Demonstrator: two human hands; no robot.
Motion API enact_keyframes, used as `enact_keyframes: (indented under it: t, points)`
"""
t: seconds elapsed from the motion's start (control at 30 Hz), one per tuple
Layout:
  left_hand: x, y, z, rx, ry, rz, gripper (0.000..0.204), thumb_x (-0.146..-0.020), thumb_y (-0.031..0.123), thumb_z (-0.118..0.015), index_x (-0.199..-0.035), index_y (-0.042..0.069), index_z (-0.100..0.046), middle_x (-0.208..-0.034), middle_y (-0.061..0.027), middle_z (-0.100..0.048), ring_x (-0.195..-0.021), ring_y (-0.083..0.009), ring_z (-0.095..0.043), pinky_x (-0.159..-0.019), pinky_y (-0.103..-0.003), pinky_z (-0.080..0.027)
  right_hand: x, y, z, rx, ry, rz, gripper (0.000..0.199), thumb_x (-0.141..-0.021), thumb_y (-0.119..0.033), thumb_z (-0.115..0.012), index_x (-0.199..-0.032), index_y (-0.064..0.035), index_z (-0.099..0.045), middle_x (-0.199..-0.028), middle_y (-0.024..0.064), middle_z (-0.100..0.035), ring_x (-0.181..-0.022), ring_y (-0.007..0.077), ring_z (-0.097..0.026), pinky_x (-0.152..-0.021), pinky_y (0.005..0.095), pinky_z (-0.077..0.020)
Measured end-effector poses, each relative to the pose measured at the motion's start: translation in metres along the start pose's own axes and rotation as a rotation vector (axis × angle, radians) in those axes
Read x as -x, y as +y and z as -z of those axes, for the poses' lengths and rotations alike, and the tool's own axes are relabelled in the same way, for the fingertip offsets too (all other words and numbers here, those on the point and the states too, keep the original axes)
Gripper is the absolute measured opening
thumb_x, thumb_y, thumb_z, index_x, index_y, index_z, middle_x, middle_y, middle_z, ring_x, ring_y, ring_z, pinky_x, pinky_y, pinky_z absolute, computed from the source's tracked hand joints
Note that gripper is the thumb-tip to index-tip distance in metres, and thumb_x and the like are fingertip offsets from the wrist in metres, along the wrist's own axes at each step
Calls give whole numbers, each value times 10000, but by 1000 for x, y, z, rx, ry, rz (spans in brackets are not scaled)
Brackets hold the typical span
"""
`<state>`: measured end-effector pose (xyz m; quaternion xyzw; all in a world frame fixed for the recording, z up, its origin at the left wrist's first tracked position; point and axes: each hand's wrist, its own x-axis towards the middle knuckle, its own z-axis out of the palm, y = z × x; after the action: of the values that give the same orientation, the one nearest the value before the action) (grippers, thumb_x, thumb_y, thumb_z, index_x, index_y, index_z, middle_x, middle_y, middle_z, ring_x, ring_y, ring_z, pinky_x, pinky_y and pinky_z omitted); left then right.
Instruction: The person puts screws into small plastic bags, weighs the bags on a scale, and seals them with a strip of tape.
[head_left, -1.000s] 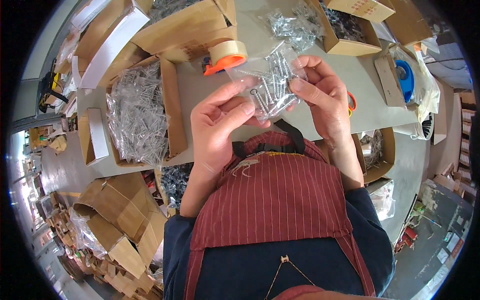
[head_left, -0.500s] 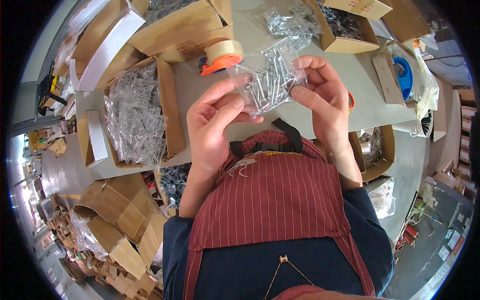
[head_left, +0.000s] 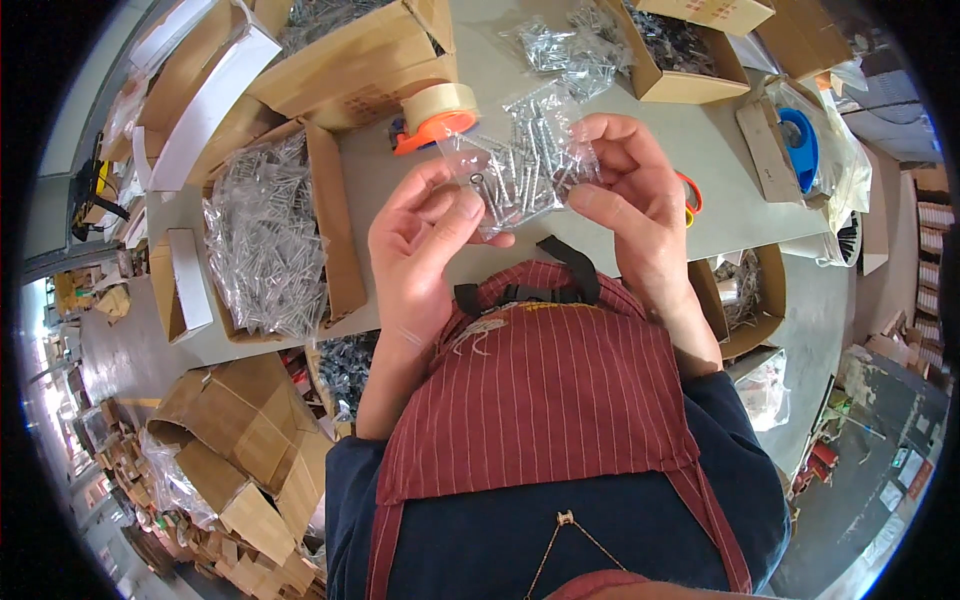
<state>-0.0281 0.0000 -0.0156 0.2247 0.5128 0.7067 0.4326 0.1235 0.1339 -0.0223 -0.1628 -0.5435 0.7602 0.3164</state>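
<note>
Left hand [head_left: 425, 250] and right hand [head_left: 630, 195] both pinch one small clear bag of metal screws [head_left: 520, 170], thumbs and fingertips clamped on its opposite edges, held flat between them above the chest so the contents spread and show through the plastic. The bag hangs just in front of the tape dispenser [head_left: 435, 112], slightly nearer the person, over the grey table [head_left: 640, 150]. Likely held taut this way to check or close the open edge, though the seal itself is too small to tell. Left of the tape dispenser sits an open cardboard box of loose screws [head_left: 265, 240] within easy reach; right of it, further back, lie more filled bags [head_left: 570, 45]. Far right of the dispenser, a blue tape roll [head_left: 800, 140] rests in plastic wrap. Versus a second ago: the hands sit a little higher and closer to the dispenser, the bag is turned flatter, and the left thumb has slid up onto the bag's lower corner; boxes and dispenser unmoved.
</note>
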Motion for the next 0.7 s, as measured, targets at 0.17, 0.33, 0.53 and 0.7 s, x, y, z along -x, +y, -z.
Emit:
enact_keyframes:
  t: [0.17,0.33,0.53,0.7]
  points:
    - [-1,-7,1,-16,-40,-40,434,-882,4,-665,-1289,-34,-517,-1106,-137,-658,-967,-198,-665,-749,-343,-598,0,2,-2,-7,-13,-9,429,-869,82,-575,-1279,15,-467,-1140,107,-613,-1058,145,-603,-937,295,-487]
    - [-1,-5,1,-4,-35,-18,496,-845,-42,-687,-1304,-20,-500,-1134,-134,-644,-997,-203,-659,-759,-336,-600,-1,2,-2,-5,-21,-59,461,-854,84,-590,-1289,8,-458,-1126,116,-621,-1042,167,-621,-921,307,-508]
    - [-1,-5,5,-23,-49,-25,498,-840,-40,-683,-1303,-18,-500,-1114,-128,-652,-973,-190,-657,-713,-318,-586,-2,0,-5,-55,-15,-97,492,-840,91,-592,-1301,9,-442,-1106,129,-629,-1021,195,-641,-903,325,-536]
    - [-2,-4,6,-33,-28,-14,520,-811,-42,-677,-1302,-19,-506,-1108,-121,-652,-960,-174,-650,-662,-295,-555,-1,-6,-6,-93,-28,-123,495,-837,94,-591,-1301,17,-438,-1091,132,-634,-1008,202,-645,-900,329,-539]
